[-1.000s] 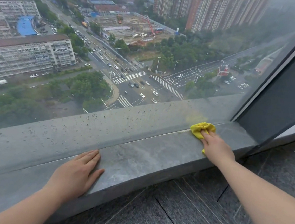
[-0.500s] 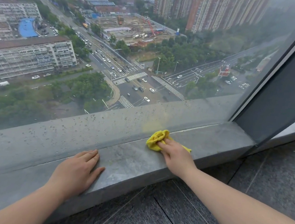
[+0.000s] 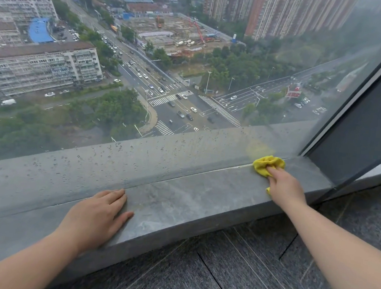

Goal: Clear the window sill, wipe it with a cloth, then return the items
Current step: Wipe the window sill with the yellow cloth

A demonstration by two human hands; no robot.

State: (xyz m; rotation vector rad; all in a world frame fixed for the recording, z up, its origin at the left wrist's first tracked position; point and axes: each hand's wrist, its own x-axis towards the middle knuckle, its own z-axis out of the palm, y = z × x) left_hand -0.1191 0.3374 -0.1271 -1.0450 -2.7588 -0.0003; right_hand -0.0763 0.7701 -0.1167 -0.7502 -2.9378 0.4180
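pressing a yellow cloth point(image 3: 266, 165) onto the sill point(image 3: 191, 197), right hand point(image 3: 286, 187) grip closed; left hand point(image 3: 95, 219) flat, empty.

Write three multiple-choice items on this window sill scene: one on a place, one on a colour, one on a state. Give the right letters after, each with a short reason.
1. Where on the window sill is the cloth?
A. Near the right end, against the glass
B. Beside the left hand
C. On the floor

2. What colour is the cloth?
A. Blue
B. Yellow
C. White

3. How is the left hand placed?
A. Clenched round a bottle
B. Raised off the sill
C. Flat, palm down on the sill, holding nothing

Answers:
1. A: the cloth lies bunched at the line where sill meets glass, close to the dark frame on the right.
2. B: it is bright yellow against the grey stone.
3. C: the fingers are spread out flat on the sill, while the right hand presses on the cloth.
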